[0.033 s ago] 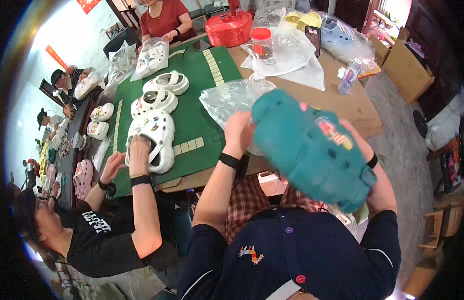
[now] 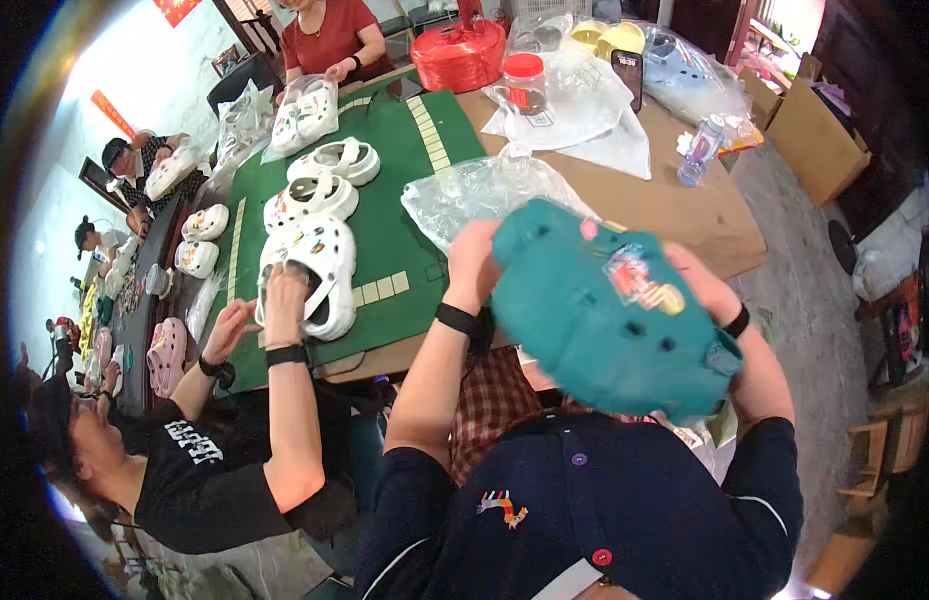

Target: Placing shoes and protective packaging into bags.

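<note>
A teal foam clog (image 2: 604, 310), blurred by motion, is held up in front of my chest between both hands. Colourful charms and dark holes dot its upper. My left hand (image 2: 472, 262) grips its left end, fingers mostly hidden behind it. At its upper right side my right hand (image 2: 706, 285) is closed on it, the fingertips out of sight. Just beyond my left hand, a crumpled clear plastic bag (image 2: 439, 205) lies across the green mat (image 2: 394, 240) and the brown tabletop.
At my left, a person's hand (image 2: 284, 295) reaches into a white clog (image 2: 329, 265) on the mat. More white clogs (image 2: 319, 200) lie beyond. A red-lidded jar (image 2: 524, 85), a phone (image 2: 627, 75), a small clear bottle (image 2: 699, 155) and bagged clogs (image 2: 674, 75) occupy the far right.
The teal clog has tilted and shifted slightly, its top edge lower and its right end a little to the left. The neighbour's hand and white clog have moved slightly right.
</note>
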### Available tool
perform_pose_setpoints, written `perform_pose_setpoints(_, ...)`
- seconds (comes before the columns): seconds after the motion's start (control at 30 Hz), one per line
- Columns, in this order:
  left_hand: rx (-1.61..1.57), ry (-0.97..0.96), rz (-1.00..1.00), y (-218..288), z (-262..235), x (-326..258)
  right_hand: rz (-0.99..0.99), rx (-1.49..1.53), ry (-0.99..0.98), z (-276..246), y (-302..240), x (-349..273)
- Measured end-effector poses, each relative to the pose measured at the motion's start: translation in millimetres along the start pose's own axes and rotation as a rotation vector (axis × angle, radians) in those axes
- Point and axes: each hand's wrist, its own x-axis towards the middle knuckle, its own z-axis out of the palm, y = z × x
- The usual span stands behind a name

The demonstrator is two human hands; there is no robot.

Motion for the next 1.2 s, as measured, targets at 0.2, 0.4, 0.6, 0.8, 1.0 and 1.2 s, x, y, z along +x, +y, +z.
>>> perform_pose_setpoints(0.2,-0.419,-0.226,-0.188,0,-32,9,0.042,-0.513,-0.134,18,43,31)
perform_pose_setpoints(0.4,-0.258,-0.285,-0.079,9,-46,4,0.119,-0.514,0.052,42,31,38)
perform_pose_setpoints(0.6,-0.096,-0.146,-0.044,8,-49,-23,0.261,-0.26,0.369,20,42,32)
perform_pose_setpoints(0.8,-0.502,-0.072,-0.228,1,-47,-28,-0.176,-0.876,0.267,43,37,34)
perform_pose_setpoints(1.0,-0.625,-0.152,-0.256,4,-64,-32,-0.036,-0.744,0.301,32,36,40)
perform_pose_setpoints(1.2,-0.2,-0.062,0.1,60,-63,-16,0.251,-1.03,0.27,52,42,43)
